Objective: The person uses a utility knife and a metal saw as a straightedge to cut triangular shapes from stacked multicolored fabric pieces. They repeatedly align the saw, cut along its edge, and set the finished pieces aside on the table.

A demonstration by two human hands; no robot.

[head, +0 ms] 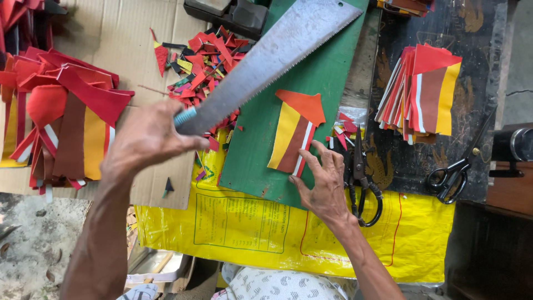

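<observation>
Piece: red, yellow and brown cut shape lies flat on the green board, mid-scene.
Right hand: open, fingertips pressing the piece's near right edge; no closed grip.
Left hand: grip closed on the saw handle, blade raised, slanting far-right above the board.
Doing it well: judged, keep fingertips clear of the blade's line and the piece pinned flat.
Piece to grip: right of and below the saw hand, apart.
Around: scraps far left, stack right, scissors beside the right hand.
</observation>
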